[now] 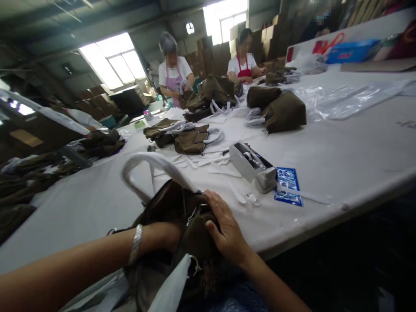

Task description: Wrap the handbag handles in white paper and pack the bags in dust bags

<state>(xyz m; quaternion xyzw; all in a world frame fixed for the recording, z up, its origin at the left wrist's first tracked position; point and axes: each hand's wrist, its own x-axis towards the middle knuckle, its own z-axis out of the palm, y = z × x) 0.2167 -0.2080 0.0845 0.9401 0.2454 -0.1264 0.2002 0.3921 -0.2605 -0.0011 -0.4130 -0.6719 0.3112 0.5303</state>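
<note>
Bag (pixel 199 237) surrounds left hand (pixel 168 236) (grip unseen, cannot tell), lies left of right hand (pixel 225 229), whose extended fingers touch it.

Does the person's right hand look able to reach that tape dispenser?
Probably yes: the tape dispenser sits just beyond the right hand, only flat white scraps showing between them, though that hand would first have to leave the bag.
</note>
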